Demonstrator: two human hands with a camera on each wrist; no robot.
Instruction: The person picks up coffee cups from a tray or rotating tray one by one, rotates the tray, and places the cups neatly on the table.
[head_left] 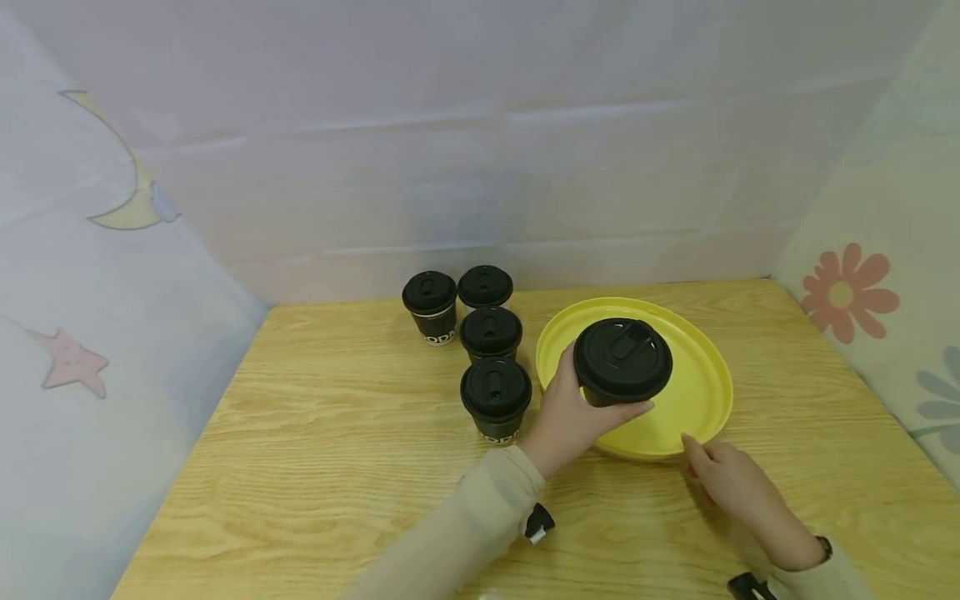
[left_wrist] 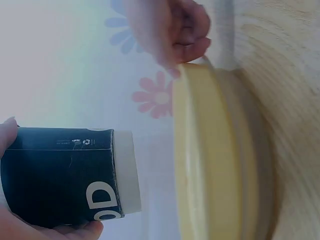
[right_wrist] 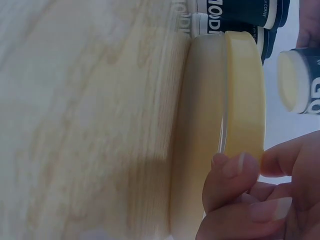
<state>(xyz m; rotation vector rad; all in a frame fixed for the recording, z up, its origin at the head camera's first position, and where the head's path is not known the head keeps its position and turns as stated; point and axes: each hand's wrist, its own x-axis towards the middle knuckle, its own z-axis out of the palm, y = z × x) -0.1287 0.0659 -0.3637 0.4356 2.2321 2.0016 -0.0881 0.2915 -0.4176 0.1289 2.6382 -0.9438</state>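
My left hand [head_left: 564, 421] holds a black paper coffee cup [left_wrist: 60, 175] with a black lid [head_left: 622, 360], fingers and thumb around its side. The cup is above the round yellow tray [head_left: 693, 400], its base apart from the tray in the left wrist view. At the tray's near right rim, my right hand [head_left: 738, 485] pinches the edge between thumb and curled fingers [right_wrist: 232, 180]. Just left of the tray stand several more lidded black cups, the closest one [head_left: 497, 400] near my left wrist.
Two cups stand at the back, a left one [head_left: 432, 304] and a right one [head_left: 486, 287], with another cup [head_left: 491, 333] in front of them. The wooden table [head_left: 315, 433] ends at a pale cloth backdrop [head_left: 360, 192] behind and at both sides.
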